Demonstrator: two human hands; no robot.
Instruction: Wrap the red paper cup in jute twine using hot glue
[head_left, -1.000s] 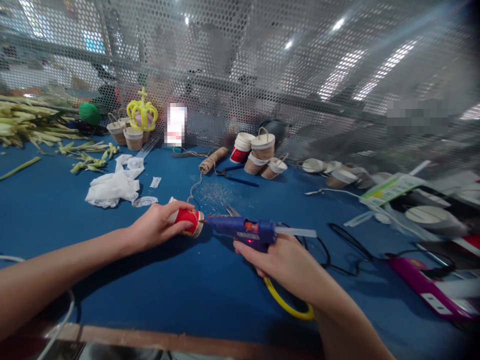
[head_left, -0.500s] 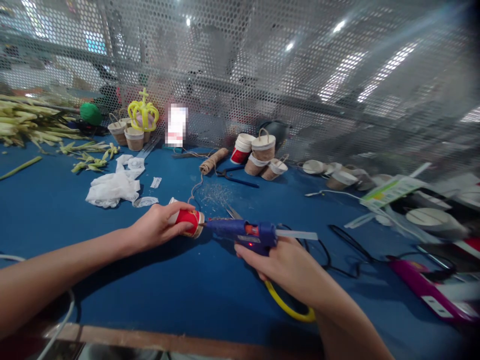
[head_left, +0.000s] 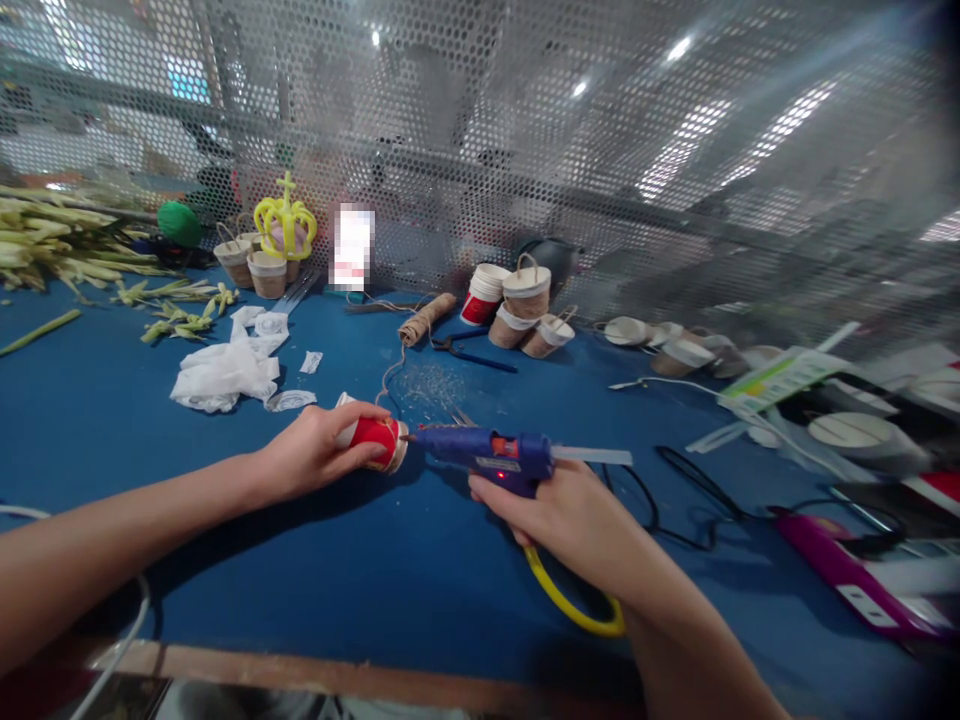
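The left hand [head_left: 319,450] is gripping a red paper cup [head_left: 381,442], tipped sideways over the middle of the counter [head_left: 360,580], while the right hand [head_left: 566,515] is clasping a blue glue gun [head_left: 476,455]. The nozzle [head_left: 409,437] is pointing at the cup's right end, touching or just beside it; which, I cannot tell. Twine [head_left: 385,378] is trailing from its roll [head_left: 427,320] toward the cup, and a pale brown band is circling that end. Much red is showing bare, so the covering seems barely begun, with most left. Farther back, little baskets [head_left: 525,292] are sitting, brown-sided and handled, apparently finished.
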